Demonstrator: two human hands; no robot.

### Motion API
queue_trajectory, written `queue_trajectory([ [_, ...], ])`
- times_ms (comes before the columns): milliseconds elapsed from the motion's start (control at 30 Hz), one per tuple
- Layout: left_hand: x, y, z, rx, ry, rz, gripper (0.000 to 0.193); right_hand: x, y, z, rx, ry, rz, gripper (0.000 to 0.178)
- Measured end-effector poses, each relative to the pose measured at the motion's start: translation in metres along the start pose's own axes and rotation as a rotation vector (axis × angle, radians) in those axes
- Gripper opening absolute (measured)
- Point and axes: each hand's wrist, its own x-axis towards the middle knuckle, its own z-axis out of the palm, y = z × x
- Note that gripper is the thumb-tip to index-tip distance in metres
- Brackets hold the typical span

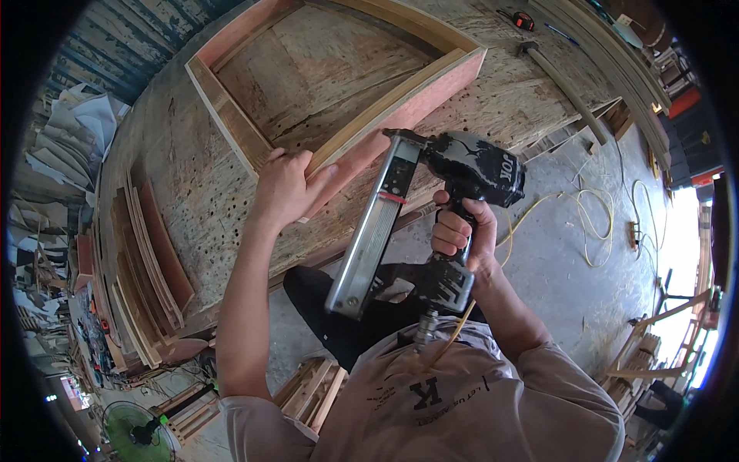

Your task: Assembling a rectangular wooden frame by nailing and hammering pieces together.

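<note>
Workbench (pixel 223 219), wooden frame (pixel 408 96) cropped, nail gun (pixel 471 163) part-covered

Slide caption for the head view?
Left hand on a pinkish four-sided wooden frame; right hand gripping a black and silver metal nail gun.

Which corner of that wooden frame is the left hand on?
The lowest one in the picture: the left hand holds the wooden frame there, while no hand touches its other visible corners.
</note>
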Motion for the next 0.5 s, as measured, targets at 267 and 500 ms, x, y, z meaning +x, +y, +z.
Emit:
queue_trajectory([
  [267, 0.001, -0.042, 0.027, -0.935, 0.773, -0.12, 0.053, -0.019, 0.028, -0.004, -0.013, 0.089, 0.005, 0.059],
  [500, 0.0, -0.049, 0.034, -1.157, 0.824, -0.114, 0.055, -0.017, 0.057, 0.003, -0.039, 0.034, 0.073, 0.058],
])
